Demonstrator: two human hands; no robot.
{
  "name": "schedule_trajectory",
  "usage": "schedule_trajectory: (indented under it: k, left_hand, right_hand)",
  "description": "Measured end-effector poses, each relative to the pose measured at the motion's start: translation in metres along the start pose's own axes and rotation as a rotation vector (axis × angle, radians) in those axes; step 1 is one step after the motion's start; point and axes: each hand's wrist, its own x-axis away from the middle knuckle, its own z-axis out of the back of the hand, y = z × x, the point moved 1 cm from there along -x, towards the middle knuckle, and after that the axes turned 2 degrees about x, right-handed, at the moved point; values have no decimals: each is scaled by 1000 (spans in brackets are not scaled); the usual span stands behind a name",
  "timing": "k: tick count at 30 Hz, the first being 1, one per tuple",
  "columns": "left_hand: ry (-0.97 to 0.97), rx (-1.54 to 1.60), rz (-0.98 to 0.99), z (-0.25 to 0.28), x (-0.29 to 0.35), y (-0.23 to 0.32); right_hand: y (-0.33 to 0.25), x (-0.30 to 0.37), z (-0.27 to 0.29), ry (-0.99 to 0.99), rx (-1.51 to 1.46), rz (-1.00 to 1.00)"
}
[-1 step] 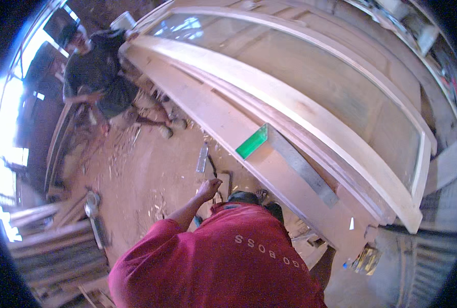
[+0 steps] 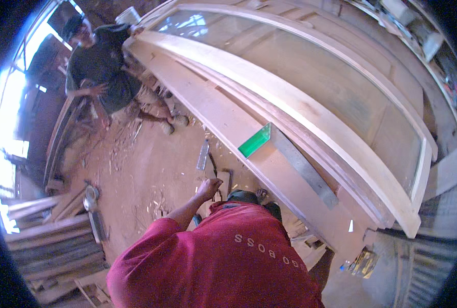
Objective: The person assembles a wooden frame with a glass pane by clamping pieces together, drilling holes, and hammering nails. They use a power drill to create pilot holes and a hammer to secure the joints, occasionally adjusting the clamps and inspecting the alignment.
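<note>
My left hand (image 2: 209,189) is held low in front of my red shirt (image 2: 213,256), fingers curled closed. A thin dark strip (image 2: 213,163) runs up beside it; I cannot make out whether the fingers hold it. My right hand is out of sight. To my right, a long wooden board (image 2: 202,102) slants across. On it lies what looks like a large try square with a short green arm (image 2: 255,141) and a long grey blade (image 2: 305,169). Beyond the board rests a pale wooden frame (image 2: 290,102) with a glass pane (image 2: 310,77).
At the far left a co-worker in dark clothes (image 2: 102,64) has one hand at the frame's far end. A clear bottle (image 2: 202,155) and wood shavings lie on the floor (image 2: 136,169). Stacked timber (image 2: 59,256) and a grey tool (image 2: 92,205) are at lower left.
The view has shifted slightly. The co-worker's free hand sits a little higher against the body. My left hand and the green-ended square keep nearly the same places.
</note>
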Motion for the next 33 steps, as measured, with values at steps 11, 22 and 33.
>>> schedule_trajectory:
  k: [11, 22, 33]
  left_hand:
    - [308, -36, 248, 21, 18, 69]
    - [618, 283, 374, 89, -34, 21]
    - [345, 505, -568, 309, -127, 149]
  right_hand:
    - [38, 23, 45, 89, -73, -150]
    - [8, 120, 149, 439, -309, -335]
    - [-224, 179, 278, 594, -838, -205]
